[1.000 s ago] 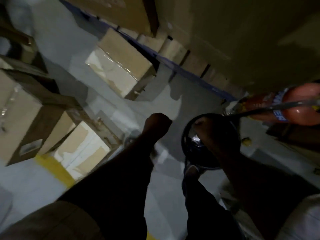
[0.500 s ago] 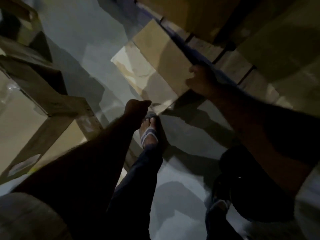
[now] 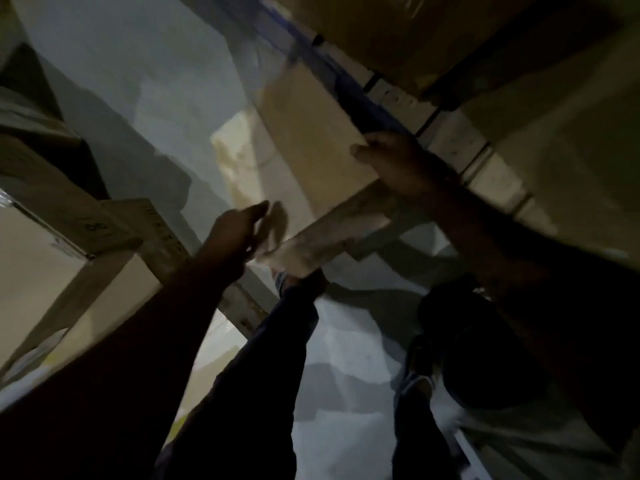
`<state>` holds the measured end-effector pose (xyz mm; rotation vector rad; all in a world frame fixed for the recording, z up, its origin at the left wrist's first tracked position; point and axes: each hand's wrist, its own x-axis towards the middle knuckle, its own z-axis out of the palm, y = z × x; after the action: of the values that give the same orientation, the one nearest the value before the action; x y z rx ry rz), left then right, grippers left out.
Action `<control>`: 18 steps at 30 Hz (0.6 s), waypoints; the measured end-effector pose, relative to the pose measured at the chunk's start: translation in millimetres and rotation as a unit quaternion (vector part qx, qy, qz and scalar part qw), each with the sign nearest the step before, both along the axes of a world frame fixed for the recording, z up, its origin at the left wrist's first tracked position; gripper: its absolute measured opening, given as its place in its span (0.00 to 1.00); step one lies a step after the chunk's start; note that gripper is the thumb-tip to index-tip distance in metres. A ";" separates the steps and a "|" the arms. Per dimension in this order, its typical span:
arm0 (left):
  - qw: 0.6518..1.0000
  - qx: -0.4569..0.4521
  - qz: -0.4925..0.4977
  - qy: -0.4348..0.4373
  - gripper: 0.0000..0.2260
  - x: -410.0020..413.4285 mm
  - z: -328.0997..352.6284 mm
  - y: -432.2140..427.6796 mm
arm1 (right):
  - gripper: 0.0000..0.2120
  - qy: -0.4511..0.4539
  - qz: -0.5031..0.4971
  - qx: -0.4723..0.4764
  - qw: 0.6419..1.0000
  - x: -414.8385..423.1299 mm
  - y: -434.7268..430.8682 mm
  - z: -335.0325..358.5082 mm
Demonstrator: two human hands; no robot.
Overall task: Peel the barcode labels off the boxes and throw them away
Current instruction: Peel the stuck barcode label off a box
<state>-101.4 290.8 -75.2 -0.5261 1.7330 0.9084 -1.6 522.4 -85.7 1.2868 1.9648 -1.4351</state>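
Dim, motion-blurred, wide-angle-skewed view; arms nearly black, soft shadows cross the pale floor [image 3: 339,382].

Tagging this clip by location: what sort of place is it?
Likely a warehouse or stockroom: cardboard boxes stacked beside a bare grey floor, more cartons on a blue-edged pallet.

Motion-blurred fingers [image 3: 273,216] of the left hand [image 3: 239,230]; barcode labels on the cardboard box [image 3: 311,140] indiscernible.

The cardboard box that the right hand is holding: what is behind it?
Behind the cardboard box runs a blue rack beam, with more cartons stacked above. The right hand grips the box's far corner, covering that part. No barcode label shows.
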 end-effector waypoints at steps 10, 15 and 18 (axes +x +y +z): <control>0.989 0.035 -0.137 0.051 0.09 -0.8 220.8 -30.0 | 0.15 0.047 -0.133 0.049 0.989 42.0 -63.4 283.2; 0.992 0.061 -0.111 0.013 0.11 27.1 290.3 -41.2 | 0.15 0.108 -0.109 0.176 0.972 94.5 -113.1 377.9; 0.991 0.063 -0.112 0.028 0.18 51.1 330.3 -36.7 | 0.09 0.145 -0.131 0.263 0.945 126.4 -133.2 417.9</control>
<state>-50.3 254.1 255.1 -0.2190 1.7328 0.8705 124.8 389.2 332.3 1.6917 2.5788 -1.3202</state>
